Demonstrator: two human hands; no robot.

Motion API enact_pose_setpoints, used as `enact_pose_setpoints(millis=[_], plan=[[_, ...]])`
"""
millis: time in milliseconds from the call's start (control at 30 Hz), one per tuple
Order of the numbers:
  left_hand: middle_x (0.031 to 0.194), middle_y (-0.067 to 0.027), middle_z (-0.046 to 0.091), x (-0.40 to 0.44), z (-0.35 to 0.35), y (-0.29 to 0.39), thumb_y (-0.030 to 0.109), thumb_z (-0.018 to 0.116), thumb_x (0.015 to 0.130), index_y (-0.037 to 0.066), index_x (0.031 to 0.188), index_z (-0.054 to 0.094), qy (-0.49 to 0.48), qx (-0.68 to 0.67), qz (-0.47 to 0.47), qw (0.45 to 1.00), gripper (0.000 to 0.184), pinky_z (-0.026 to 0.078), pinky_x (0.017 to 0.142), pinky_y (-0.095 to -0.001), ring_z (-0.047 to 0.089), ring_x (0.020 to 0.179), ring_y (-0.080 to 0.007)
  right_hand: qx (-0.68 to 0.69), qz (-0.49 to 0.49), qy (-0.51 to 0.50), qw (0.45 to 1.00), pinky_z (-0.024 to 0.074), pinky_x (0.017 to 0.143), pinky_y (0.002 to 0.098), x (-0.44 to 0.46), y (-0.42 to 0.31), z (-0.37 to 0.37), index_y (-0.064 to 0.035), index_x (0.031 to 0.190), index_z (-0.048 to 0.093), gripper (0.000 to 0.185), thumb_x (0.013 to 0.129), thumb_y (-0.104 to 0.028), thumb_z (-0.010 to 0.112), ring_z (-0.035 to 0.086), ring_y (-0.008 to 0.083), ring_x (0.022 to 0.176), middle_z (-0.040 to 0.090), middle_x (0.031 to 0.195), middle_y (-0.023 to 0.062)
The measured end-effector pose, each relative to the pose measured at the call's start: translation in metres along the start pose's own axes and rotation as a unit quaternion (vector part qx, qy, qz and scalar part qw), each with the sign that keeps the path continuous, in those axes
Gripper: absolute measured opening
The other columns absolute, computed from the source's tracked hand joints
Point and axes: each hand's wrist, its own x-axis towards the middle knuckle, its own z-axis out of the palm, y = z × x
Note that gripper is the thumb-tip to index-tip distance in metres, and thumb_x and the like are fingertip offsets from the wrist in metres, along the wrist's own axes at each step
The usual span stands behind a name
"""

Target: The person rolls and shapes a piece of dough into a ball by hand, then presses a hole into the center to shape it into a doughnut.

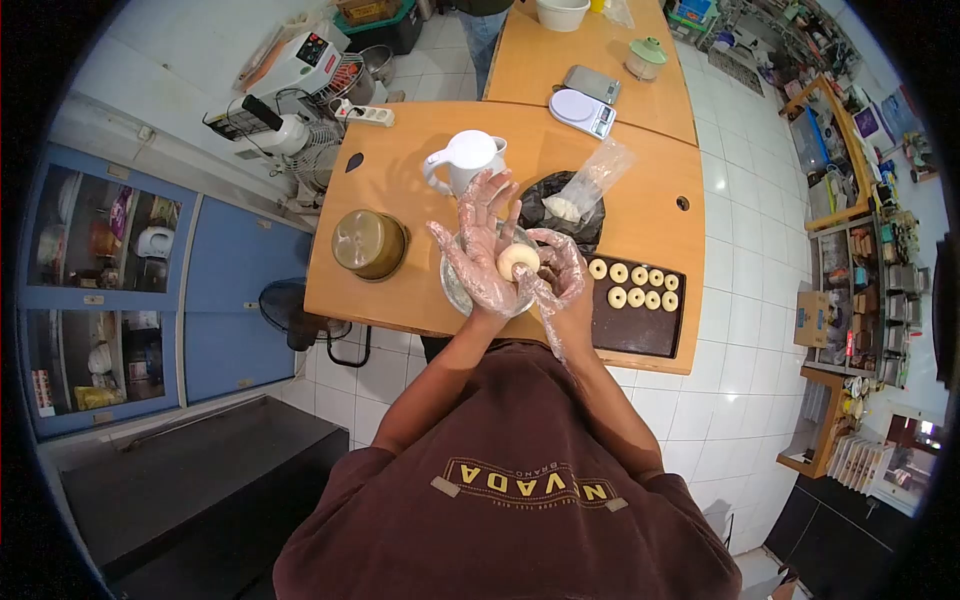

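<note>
My left hand (483,250), in a clear plastic glove, is palm up with its fingers spread. A pale dough ring (518,259) rests against the palm. My right hand (560,280), also gloved, is curled with its fingertips on the ring. Beneath both hands is a metal bowl (455,285), largely hidden by them. To the right a dark baking tray (632,335) carries several dough rings (639,274) in two rows. A white jug (470,158) stands just beyond my left hand.
An upturned brownish container (365,244) sits at the left. Behind the tray lie a black bag (545,190) and a clear plastic bag (597,182) with white contents. A white scale (582,113) is farther back. Someone in jeans (482,42) stands across the table.
</note>
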Motion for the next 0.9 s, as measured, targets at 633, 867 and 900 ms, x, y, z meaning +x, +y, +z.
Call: enact_pose_setpoints(millis=[633,867,900], plan=[[0.154,-0.0131,0.05,0.003,-0.015,-0.004,0.085,0.003,0.096,0.01,0.158,0.037,-0.109,0.092,-0.045,0.989,0.104,0.024,0.122,-0.047,0.042,0.145,-0.0276,-0.048,-0.02,-0.026,0.998,0.0521,0.092,0.0286,0.005,-0.001,-0.005,-0.0015,0.131,0.061,0.044,0.091,-0.001,0.077,0.065,0.0108,0.102,0.067,0.111,0.004],[0.153,-0.0148,0.051,0.009,-0.012,0.005,0.085,0.004,0.096,0.009,0.156,0.04,-0.071,0.104,-0.043,0.991,0.104,0.03,0.12,-0.0488,0.044,0.143,-0.0287,-0.08,-0.006,-0.057,0.995,0.0521,0.092,0.0287,0.005,-0.001,-0.011,-0.0013,0.13,0.061,0.042,0.091,-0.001,0.077,0.065,0.0108,0.103,0.068,0.111,0.0041],[0.152,-0.0149,0.051,0.011,-0.015,0.005,0.085,0.004,0.096,0.009,0.156,0.041,-0.075,0.103,-0.043,0.991,0.103,0.032,0.119,-0.0482,0.044,0.142,-0.029,-0.088,-0.001,-0.067,0.994,0.0521,0.092,0.0286,0.004,-0.002,-0.012,-0.0012,0.13,0.061,0.042,0.091,0.0,0.077,0.065,0.0108,0.103,0.068,0.111,0.004]])
